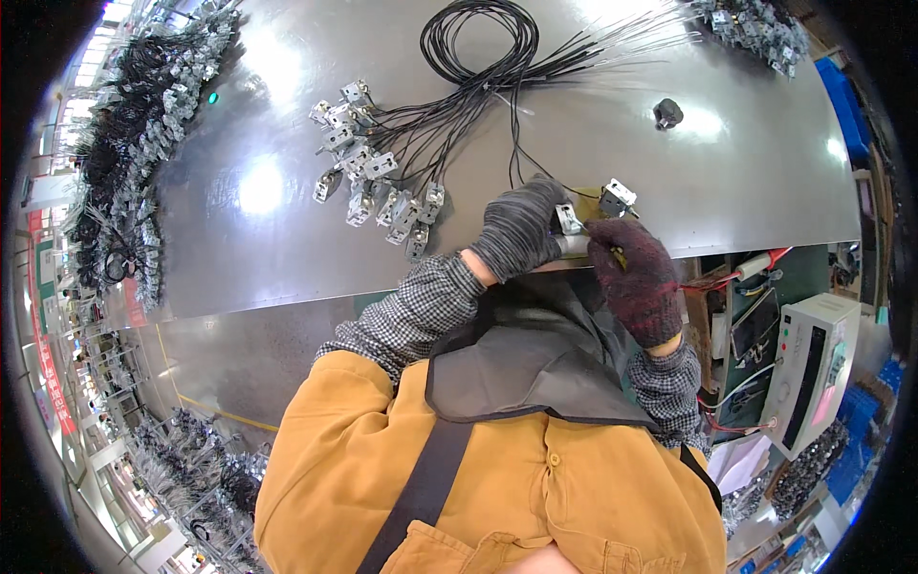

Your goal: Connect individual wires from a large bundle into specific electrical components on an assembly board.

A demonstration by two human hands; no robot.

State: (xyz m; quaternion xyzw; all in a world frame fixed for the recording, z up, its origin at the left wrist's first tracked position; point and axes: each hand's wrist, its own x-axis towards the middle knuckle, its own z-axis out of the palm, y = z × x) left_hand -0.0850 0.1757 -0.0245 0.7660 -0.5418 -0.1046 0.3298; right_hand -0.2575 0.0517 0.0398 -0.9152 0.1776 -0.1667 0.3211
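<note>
Because black cables (473, 94) gather them, metal units (352, 158) fan out at left on the table (229, 277). Near its edge, the left hand (521, 225) closes its fingers on a metal piece (568, 219), seemingly steadying it; another piece (617, 199) lies rightward, beside the right hand (633, 273), curled narrowly, its grip hidden.

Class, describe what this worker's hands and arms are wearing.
The left hand wears a streaked grey and black glove; the right hand wears a dark red glove with blackish areas. Black and white checked sleeves cover both forearms; the left upper arm has a plain mustard sleeve.
</note>
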